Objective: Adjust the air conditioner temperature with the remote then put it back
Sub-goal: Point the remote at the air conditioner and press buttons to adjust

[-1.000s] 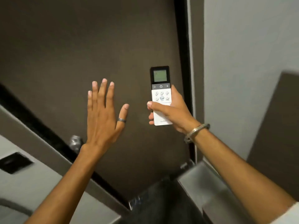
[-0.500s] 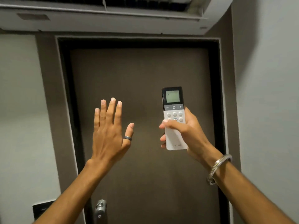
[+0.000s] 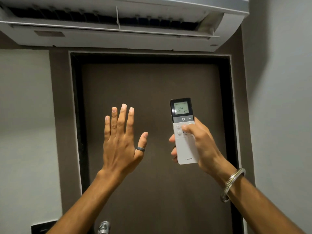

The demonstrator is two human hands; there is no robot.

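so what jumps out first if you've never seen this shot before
The lit remote, upright in the right hand right of centre, its screen reading 24 and the thumb lying across its round buttons. Beside it, the left hand is raised open and empty, a dark ring on the thumb. Above both, the air conditioner spans the top over a dark door.

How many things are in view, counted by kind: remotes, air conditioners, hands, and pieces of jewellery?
Remote: 1
Air conditioner: 1
Hands: 2, left hand and right hand
Jewellery: 2, ring and bangle
Total: 6
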